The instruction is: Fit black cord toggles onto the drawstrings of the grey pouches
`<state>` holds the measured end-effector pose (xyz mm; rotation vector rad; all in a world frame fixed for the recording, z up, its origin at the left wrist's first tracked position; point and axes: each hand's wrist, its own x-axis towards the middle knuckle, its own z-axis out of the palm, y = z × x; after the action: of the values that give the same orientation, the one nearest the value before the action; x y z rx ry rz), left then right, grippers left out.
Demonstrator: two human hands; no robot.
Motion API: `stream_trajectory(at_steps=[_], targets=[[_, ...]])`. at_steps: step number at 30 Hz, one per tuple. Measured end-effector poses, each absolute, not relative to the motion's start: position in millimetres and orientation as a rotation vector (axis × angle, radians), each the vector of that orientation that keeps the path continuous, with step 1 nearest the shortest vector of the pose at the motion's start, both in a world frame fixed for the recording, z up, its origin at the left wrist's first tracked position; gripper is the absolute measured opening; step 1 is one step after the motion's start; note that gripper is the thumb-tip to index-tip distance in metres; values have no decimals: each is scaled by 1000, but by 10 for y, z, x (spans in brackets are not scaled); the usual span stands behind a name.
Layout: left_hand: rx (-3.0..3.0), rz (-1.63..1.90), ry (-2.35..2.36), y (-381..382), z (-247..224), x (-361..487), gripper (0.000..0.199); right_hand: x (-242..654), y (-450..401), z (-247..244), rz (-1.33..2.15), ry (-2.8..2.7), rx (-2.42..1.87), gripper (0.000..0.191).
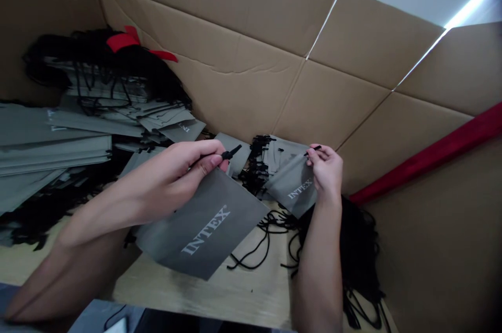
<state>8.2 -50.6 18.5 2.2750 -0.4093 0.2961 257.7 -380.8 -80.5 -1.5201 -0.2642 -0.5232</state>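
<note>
My left hand (pixel 202 163) is closed on the top corner of a grey fabric pouch (pixel 235 218) printed INTEX. A short black cord end (pixel 231 152) sticks out past its thumb and fingers. The pouch hangs tilted over the table. Farther right, my right hand (pixel 326 168) is pinched at the upper corner of a second grey INTEX pouch (pixel 300 181). A thin black piece (pixel 314 150), which looks like a cord end, shows between those fingertips. Behind this pouch lies a stack of grey pouches (pixel 274 152) with black cord ends bunched along one side.
Stacks of grey pouches (pixel 55 150) fill the left side, topped by a bundle of black cords (pixel 145 66) with a red band (pixel 123 41). Loose black cords (pixel 361 254) lie at right on the table (pixel 251 301). Cardboard walls (pixel 227 45) enclose the back; a red strip (pixel 427 155) runs along the right.
</note>
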Motion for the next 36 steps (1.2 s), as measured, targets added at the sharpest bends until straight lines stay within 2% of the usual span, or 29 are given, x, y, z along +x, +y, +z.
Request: stream_trajectory(at_steps=[4,7,13,20,24,31,36], targets=[[2283,250,-372,-529,179,51,33,2677,-3787,-882,-577,-200,-1490,20],[2264,272,-391,-531,182,25,33,2775,-3794,-940,-642,-132,-1478,15],[2256,239,-368,-566,203,79,35,3011,-3787,-1207,-618,-3,-1617,27],[2242,472,-151,-492,144,90,40,3100,-3760,-1398,-458,-56,-1827,38],[2175,581,-93,-470,206,31,31,3089,-3785,-1380,-439,-139,-1929,40],[1952,778,-27,-464,183,67,16,2939,-3922,-1202,-417,-288,-2217,32],[1850,908,8,-470,156,114,11,2696,-3990,-1036,-308,-477,-2461,36]])
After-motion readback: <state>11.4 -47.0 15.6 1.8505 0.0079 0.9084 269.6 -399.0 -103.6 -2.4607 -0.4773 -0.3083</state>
